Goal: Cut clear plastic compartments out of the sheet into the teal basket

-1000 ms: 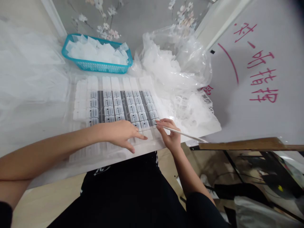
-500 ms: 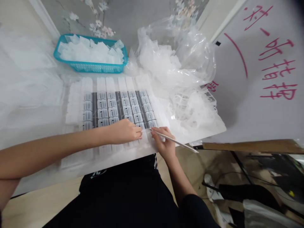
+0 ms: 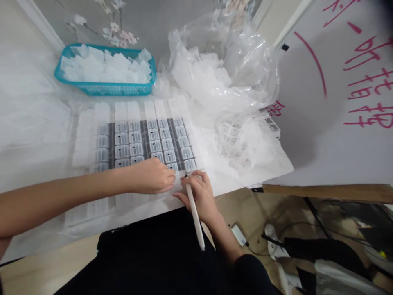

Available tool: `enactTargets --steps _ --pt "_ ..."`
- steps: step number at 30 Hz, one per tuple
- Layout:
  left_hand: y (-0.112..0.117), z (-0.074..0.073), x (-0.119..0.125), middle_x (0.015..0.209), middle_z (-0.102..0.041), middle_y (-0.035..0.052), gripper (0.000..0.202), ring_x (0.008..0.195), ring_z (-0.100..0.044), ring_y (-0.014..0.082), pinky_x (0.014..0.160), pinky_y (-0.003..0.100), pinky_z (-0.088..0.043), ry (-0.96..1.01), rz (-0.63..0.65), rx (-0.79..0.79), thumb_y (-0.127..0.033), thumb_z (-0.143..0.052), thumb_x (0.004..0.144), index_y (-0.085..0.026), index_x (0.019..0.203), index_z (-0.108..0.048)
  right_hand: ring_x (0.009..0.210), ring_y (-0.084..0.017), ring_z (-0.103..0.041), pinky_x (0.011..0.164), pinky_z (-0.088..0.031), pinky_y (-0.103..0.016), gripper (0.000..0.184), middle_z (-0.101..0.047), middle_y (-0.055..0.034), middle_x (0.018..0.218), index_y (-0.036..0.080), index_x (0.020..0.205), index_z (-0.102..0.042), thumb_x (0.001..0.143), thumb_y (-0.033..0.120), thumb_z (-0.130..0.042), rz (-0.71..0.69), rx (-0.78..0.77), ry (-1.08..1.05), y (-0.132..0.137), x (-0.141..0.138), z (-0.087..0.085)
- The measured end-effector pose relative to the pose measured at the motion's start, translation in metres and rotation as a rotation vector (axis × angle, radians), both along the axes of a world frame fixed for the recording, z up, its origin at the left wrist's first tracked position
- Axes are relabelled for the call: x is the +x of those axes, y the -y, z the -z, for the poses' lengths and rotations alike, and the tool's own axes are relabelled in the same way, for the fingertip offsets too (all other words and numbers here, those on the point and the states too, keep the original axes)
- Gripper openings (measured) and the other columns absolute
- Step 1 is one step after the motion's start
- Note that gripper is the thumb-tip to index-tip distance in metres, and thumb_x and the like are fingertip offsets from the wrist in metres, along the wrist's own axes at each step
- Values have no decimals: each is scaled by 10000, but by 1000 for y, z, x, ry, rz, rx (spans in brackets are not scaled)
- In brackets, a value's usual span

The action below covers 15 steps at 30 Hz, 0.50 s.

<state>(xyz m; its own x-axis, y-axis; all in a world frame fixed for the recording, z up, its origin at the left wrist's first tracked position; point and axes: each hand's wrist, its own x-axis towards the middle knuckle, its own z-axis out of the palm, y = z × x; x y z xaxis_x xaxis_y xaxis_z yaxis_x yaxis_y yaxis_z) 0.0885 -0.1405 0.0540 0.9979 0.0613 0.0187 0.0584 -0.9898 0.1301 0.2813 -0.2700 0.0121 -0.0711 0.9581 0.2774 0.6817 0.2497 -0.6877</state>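
Note:
Rows of small clear plastic pieces [image 3: 122,151] lie on the work surface, some over dark strips and others over white. My left hand [image 3: 156,176] rests on the near part of these rows, fingers curled and pressed together; whatever may be under its fingertips is hidden. Close beside it on the right, my right hand [image 3: 201,194] grips a slim white pen-like tool [image 3: 195,215]. The tool's dark tip points away from me at the near end of the rightmost rows, and its long end slants down towards my lap.
A teal basket [image 3: 113,89] full of thin translucent square pieces stands behind the rows. To its right sits a clear plastic bag [image 3: 245,73] with similar pieces, and a heap of white plastic frames [image 3: 242,139] lies in front. A whiteboard [image 3: 307,143] with red writing borders the right side.
The white tool has swung from pointing right to pointing down towards my lap, as my right hand turned. My left hand stays at the same rows; the whole view has shifted slightly.

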Motion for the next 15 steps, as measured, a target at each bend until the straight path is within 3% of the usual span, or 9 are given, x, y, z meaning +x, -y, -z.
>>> enactTargets --steps 3,8,15 --pt "-5 0 -3 811 -645 44 268 615 -569 141 497 310 -264 -35 -44 -105 -353 -495 960 -165 845 -647 1069 -307 -518 961 -466 -496 279 -702 -63 989 245 972 -614 789 400 -758 0 -11 41 0 -2 3" --pt "-10 10 -8 845 -665 30 270 673 -586 138 530 300 -299 6 -39 -164 -358 -455 988 -186 953 -660 1041 -276 -525 931 -449 -453 192 -715 -32 960 248 947 -593 828 307 -732 33 4 24 0 -6 10" --pt "-14 17 -3 781 -650 13 264 598 -529 120 522 288 -281 72 5 -173 -289 -451 994 -180 860 -650 1006 -261 -533 901 -415 -435 197 -728 -3 941 244 909 -607 799 277 -767 61 -12 9 -2 -6 14"
